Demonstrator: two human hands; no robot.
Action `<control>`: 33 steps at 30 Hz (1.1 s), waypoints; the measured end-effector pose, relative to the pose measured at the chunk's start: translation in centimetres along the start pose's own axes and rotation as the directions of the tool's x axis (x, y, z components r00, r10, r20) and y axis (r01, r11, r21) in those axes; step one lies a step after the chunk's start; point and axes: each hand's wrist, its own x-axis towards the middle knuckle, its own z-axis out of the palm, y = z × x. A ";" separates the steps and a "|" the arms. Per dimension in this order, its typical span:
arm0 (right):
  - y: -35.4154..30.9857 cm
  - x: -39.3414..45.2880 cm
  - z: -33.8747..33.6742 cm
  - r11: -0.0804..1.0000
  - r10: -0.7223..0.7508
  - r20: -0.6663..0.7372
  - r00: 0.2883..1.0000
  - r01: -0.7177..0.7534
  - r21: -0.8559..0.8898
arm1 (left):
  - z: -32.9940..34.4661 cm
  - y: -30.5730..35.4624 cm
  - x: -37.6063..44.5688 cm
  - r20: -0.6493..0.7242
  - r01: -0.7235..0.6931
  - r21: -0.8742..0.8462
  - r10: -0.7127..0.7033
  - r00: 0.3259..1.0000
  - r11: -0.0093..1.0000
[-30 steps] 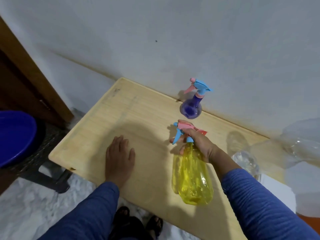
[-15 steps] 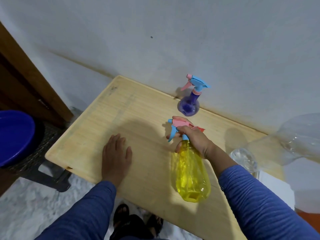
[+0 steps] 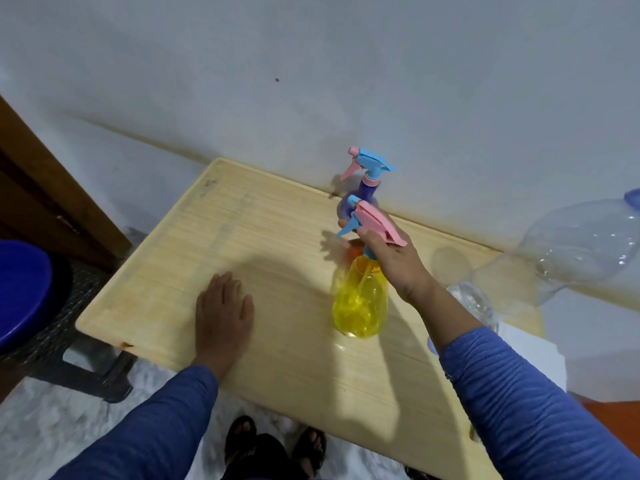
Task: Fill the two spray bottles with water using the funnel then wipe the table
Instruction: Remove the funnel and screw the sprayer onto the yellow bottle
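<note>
A yellow spray bottle [image 3: 360, 299] stands on the wooden table [image 3: 263, 244], near its middle. My right hand [image 3: 394, 261] grips its neck just below the pink and blue trigger head. Behind it, close to the wall, stands a purple spray bottle [image 3: 360, 195] with a blue and pink head, partly hidden by the yellow bottle's head. My left hand [image 3: 221, 317] lies flat on the table with fingers apart, left of the yellow bottle. An orange shape [image 3: 355, 251] shows behind the yellow bottle's neck; I cannot tell what it is.
A clear plastic bottle [image 3: 575, 251] looms at the right edge, and another clear bottle [image 3: 474, 303] stands behind my right forearm. A white sheet [image 3: 533, 355] lies at the table's right end. A blue basin [image 3: 20, 292] sits on a dark stool at left.
My right hand has brought the yellow bottle further from me, toward the purple one, and set it more upright. The left hand has stayed flat on the table.
</note>
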 end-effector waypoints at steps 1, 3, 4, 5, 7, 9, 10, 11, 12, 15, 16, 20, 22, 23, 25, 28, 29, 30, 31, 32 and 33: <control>-0.2 -0.1 0.2 0.999 -0.007 0.008 1.000 0.007 -0.031 | 0.0 0.0 -0.4 -0.006 -0.018 -0.010 0.018 1.000 1.000; -0.3 -0.1 0.6 0.998 -0.017 0.038 0.999 0.020 -0.062 | 0.3 0.3 -0.5 -0.024 -0.087 -0.098 0.085 0.996 0.991; 0.0 -0.1 0.8 0.998 -0.024 0.046 0.999 0.027 -0.062 | 0.4 0.9 -0.3 -0.020 -0.130 -0.165 0.129 0.991 0.978; -0.1 -0.2 0.8 0.998 -0.028 0.046 0.999 0.031 -0.051 | 0.4 1.9 -0.1 -0.006 -0.177 -0.239 0.181 0.983 0.955; 0.1 -0.4 0.7 0.998 -0.036 0.040 0.999 0.038 -0.047 | 0.7 4.3 0.4 0.030 -0.263 -0.397 0.299 0.954 0.879; 0.4 -0.7 0.4 0.998 -0.042 0.037 0.998 0.043 -0.034 | 1.0 6.9 0.4 0.076 -0.298 -0.525 0.393 0.917 0.797; 0.8 -0.9 0.3 0.998 -0.049 0.044 0.998 0.050 -0.030 | 1.0 8.0 0.5 0.101 -0.296 -0.573 0.424 0.900 0.764; 1.2 -1.2 0.2 0.998 -0.053 0.046 0.998 0.054 -0.030 | 1.0 9.1 0.5 0.122 -0.294 -0.606 0.452 0.884 0.739; 1.8 -1.5 0.2 0.997 -0.060 0.052 0.997 0.062 -0.038 | 1.1 9.7 0.5 0.131 -0.295 -0.622 0.469 0.874 0.725; 4.1 -2.7 0.4 0.989 -0.037 0.040 0.999 0.042 -0.144 | 1.3 10.5 0.5 0.137 -0.276 -0.645 0.463 0.876 0.713; 5.1 -3.2 0.5 0.983 -0.022 0.011 1.000 0.023 -0.182 | 1.4 10.5 0.5 0.141 -0.264 -0.654 0.457 0.878 0.709; 7.9 -5.7 1.8 0.968 -0.076 -0.182 0.980 0.029 -0.251 | 1.7 10.6 0.4 0.148 -0.230 -0.672 0.432 0.890 0.704; 9.5 -6.7 2.8 0.969 -0.107 -0.268 0.958 0.041 -0.242 | 2.0 10.8 0.3 0.141 -0.216 -0.673 0.409 0.902 0.707; 10.3 -7.1 3.2 0.971 -0.113 -0.313 0.943 0.037 -0.238 | 2.0 10.9 0.3 0.143 -0.206 -0.662 0.391 0.909 0.720; 11.2 -7.4 3.6 0.971 -0.099 -0.378 0.920 0.006 -0.240 | 2.3 10.9 0.2 0.147 -0.187 -0.630 0.353 0.924 0.754; 11.0 -6.6 3.7 0.971 -0.127 -0.417 0.900 0.028 -0.237 | 2.6 10.9 0.3 0.136 -0.168 -0.634 0.322 0.937 0.755; 10.8 -6.2 3.6 0.972 -0.142 -0.414 0.899 0.049 -0.229 | 2.5 10.9 0.5 0.126 -0.162 -0.632 0.306 0.944 0.758; 10.5 -5.7 3.7 0.973 -0.155 -0.405 0.901 0.068 -0.223 | 2.3 10.9 0.8 0.114 -0.157 -0.628 0.290 0.950 0.762; 10.2 -5.0 3.9 0.972 -0.167 -0.393 0.904 0.085 -0.218 | 2.1 10.8 1.3 0.096 -0.155 -0.628 0.274 0.957 0.763; 9.9 -4.4 4.2 0.970 -0.179 -0.383 0.906 0.099 -0.220 | 1.7 10.7 1.8 0.081 -0.149 -0.628 0.255 0.963 0.764; 9.4 -3.6 4.5 0.969 -0.193 -0.371 0.908 0.116 -0.220 | 1.1 10.5 2.4 0.069 -0.145 -0.625 0.239 0.969 0.767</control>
